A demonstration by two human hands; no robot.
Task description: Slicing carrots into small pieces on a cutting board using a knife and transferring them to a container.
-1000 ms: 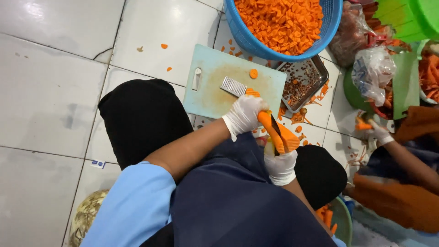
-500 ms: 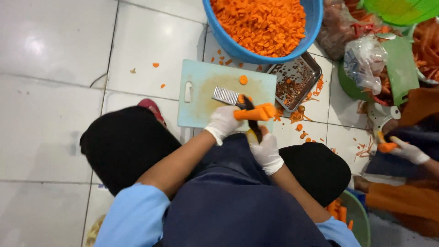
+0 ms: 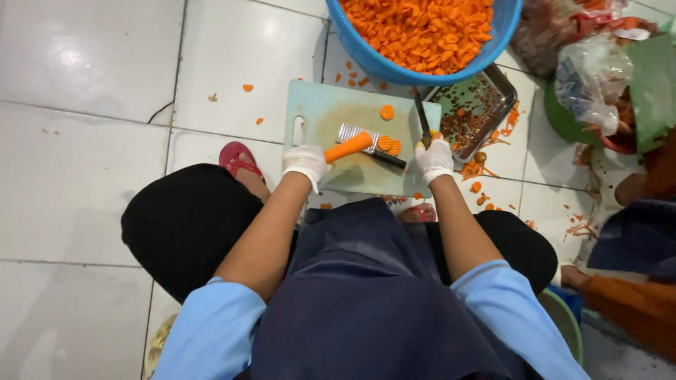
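My left hand [image 3: 304,163], in a white glove, grips the end of a peeled orange carrot [image 3: 348,148] lying across the pale green cutting board [image 3: 320,112]. Under the carrot lies a wavy-bladed knife [image 3: 355,133] with a dark handle. A few carrot slices [image 3: 387,144] sit beside it. My gloved right hand [image 3: 434,158] is at the board's right edge, closed on a thin dark-bladed tool [image 3: 421,116] that points away from me.
A blue basin [image 3: 394,70] full of carrot slices stands beyond the board. A metal tray [image 3: 503,88] of scraps is at the right, with plastic bags [image 3: 591,70] and another person's clothing [image 3: 634,239] further right. White floor tiles carry scattered carrot bits.
My hands held the carrot together above my lap. Now they are apart: the left has laid the carrot on the board and the right has moved to the board's right edge.
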